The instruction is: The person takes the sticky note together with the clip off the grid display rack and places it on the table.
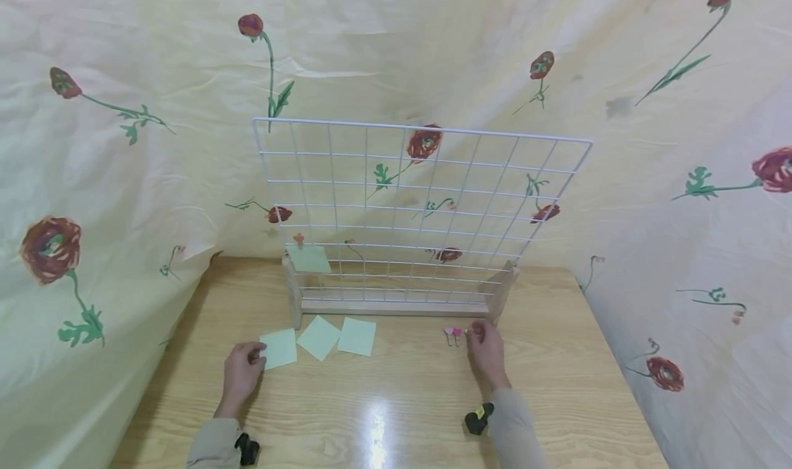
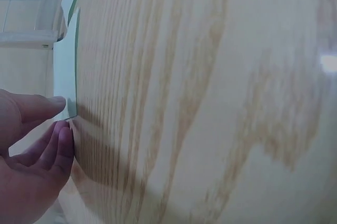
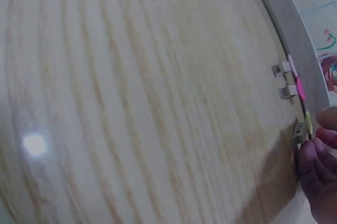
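Observation:
In the head view my left hand (image 1: 241,371) pinches the left edge of a pale green paper square (image 1: 280,348), which lies on the table. Up close, the left wrist view has the thumb over the paper (image 2: 65,71) and fingertips at its edge. Two more green squares, one tilted (image 1: 318,337) and one straighter (image 1: 357,336), lie to its right. My right hand (image 1: 487,351) pinches a small clip with a yellow top (image 3: 309,123) and metal jaws. Beside it lie a light pink clip (image 1: 448,332) and a bright pink clip (image 1: 457,332).
A white wire grid (image 1: 396,208) stands upright in a wooden base (image 1: 396,308) behind the papers and clips. At its lower left hangs another green square (image 1: 309,258), under a reddish clip (image 1: 299,239). Flower-printed cloth (image 1: 396,42) surrounds the wooden table (image 1: 322,414).

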The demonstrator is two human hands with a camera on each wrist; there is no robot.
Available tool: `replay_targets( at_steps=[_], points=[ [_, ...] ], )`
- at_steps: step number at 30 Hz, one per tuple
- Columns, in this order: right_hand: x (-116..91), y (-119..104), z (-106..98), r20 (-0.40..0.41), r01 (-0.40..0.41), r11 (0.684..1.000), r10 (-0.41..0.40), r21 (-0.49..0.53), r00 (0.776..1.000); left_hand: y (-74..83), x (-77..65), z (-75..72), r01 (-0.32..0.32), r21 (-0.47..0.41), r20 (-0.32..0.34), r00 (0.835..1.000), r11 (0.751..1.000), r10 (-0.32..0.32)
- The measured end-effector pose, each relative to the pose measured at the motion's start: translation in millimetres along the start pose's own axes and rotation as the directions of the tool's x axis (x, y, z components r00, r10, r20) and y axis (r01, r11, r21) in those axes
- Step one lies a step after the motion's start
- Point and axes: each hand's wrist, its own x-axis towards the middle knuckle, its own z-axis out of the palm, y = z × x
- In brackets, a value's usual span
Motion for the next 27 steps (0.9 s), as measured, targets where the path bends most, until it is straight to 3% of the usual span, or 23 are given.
replay_targets(
  at_steps=[10, 22, 27],
  points=[
    [0, -3, -2, -0.037, 0.012, 1.000, -0.010, 0.029, 0.999, 0.3, 0.0, -2.9, 0.022, -0.020, 0.017, 1.000, 1.000, -0.022],
    [-7, -24, 6, -0.104, 0.173, 0.982, -0.164, 0.080, 0.981, 11.7, 8.6, -2.1, -0.026, -0.059, -0.004, 1.000, 0.998, 0.026],
    [-9, -32, 13, -0.095, 0.208, 0.976, -0.201, 0.069, 0.975, 17.2, 11.6, -3.3, -0.035, -0.071, -0.007, 0.999, 0.997, 0.035]
  ],
)
